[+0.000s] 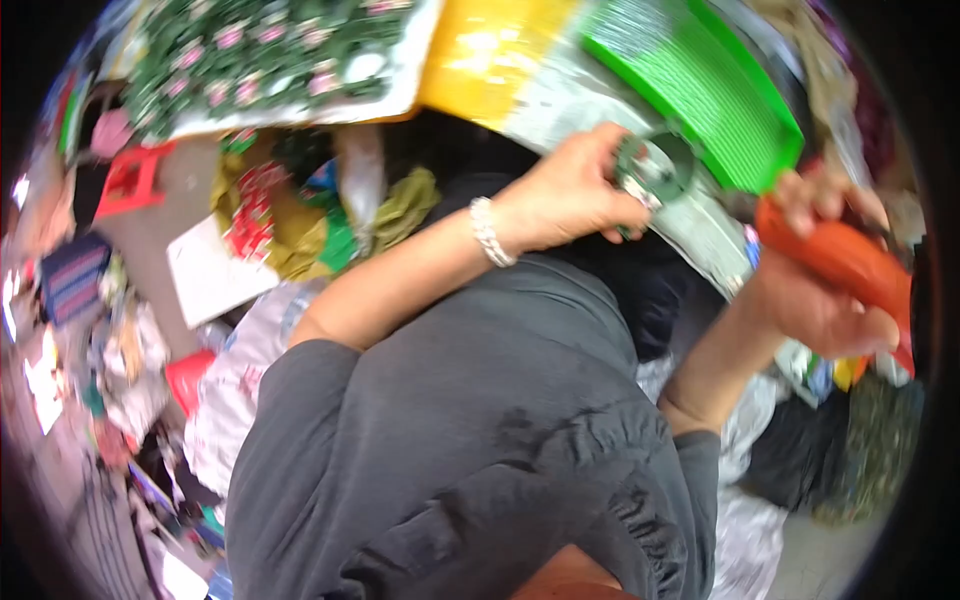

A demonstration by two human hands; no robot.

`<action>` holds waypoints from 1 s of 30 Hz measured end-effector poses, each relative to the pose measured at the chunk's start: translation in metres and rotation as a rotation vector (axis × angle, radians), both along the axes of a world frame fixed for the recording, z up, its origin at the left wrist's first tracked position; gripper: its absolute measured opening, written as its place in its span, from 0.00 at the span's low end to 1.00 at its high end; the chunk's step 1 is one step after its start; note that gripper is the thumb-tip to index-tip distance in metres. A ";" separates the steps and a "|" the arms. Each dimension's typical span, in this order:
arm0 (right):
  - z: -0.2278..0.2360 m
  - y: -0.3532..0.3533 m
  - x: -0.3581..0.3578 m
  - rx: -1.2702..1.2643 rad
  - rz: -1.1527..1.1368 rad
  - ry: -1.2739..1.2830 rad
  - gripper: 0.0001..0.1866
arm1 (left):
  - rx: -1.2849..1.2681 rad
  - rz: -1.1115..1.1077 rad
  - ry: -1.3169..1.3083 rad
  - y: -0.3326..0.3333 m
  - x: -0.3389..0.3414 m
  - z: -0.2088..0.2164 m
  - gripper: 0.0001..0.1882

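My left hand, with a pearl bracelet at its wrist, pinches a dark green artificial flower piece that has small pale parts. Just beyond the fingertips is a round dark green thing, too blurred to name. On the right, my right hand is wrapped round an orange glue gun. Its dark tip points left, towards the flower piece but apart from it. A bright green ribbed plastic tray lies beyond both hands.
At the far left of the work surface, many green artificial flower pieces with pink centres cover a white-edged board. Beside it lies a shiny yellow sheet. A red stool, bags and a white board crowd the floor at left.
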State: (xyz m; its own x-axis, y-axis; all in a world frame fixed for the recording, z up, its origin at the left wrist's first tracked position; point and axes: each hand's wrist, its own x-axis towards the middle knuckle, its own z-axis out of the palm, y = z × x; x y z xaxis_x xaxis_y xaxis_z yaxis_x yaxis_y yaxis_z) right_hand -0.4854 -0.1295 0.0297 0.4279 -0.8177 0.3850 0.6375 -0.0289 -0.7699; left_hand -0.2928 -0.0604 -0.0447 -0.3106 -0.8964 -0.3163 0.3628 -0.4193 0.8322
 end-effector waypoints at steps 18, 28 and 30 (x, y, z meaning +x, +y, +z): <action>-0.020 -0.012 0.000 -0.046 -0.116 0.081 0.41 | 0.290 0.551 -1.158 0.164 0.253 -0.071 0.43; -0.018 -0.005 0.011 -0.040 -0.224 0.148 0.36 | -0.200 1.355 -1.221 0.135 0.266 -0.023 0.22; -0.020 -0.006 0.011 -0.012 -0.223 0.146 0.36 | -0.290 1.404 -1.160 0.119 0.262 -0.002 0.18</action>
